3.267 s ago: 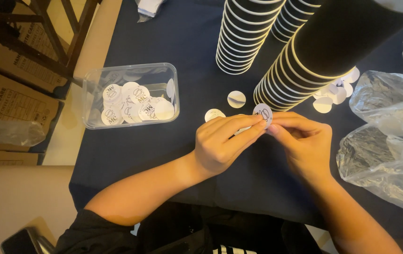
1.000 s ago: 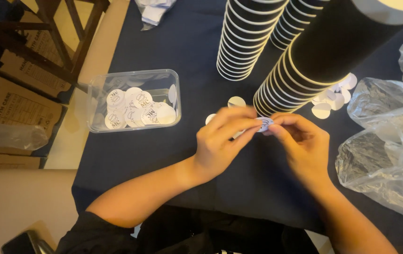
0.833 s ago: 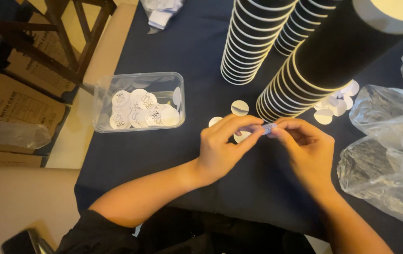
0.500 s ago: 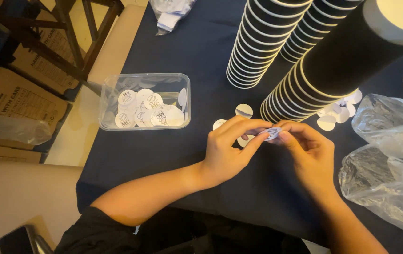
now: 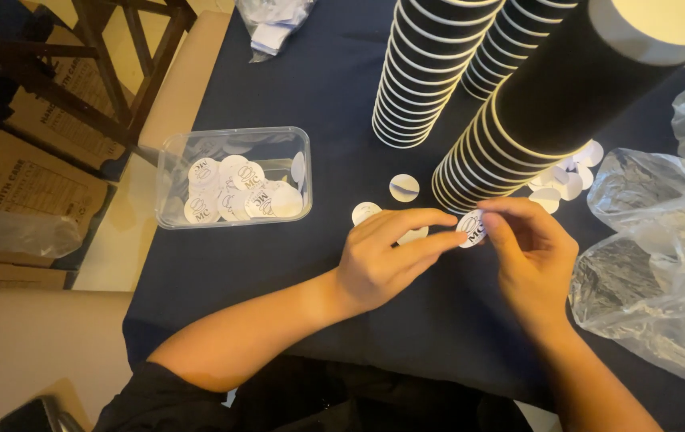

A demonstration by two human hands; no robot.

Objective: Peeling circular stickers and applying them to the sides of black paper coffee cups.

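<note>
Just in front of the leaning stack of black cups (image 5: 518, 120), the left hand (image 5: 382, 260) and right hand (image 5: 530, 256) both pinch 1 round white sticker (image 5: 471, 228); left of the stack sits a clear tub (image 5: 234, 180) of stickers, beyond it 2 more stacks (image 5: 426, 72)

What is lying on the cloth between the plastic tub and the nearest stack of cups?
Head view: two loose white discs on dark cloth between tub and stack.
</note>
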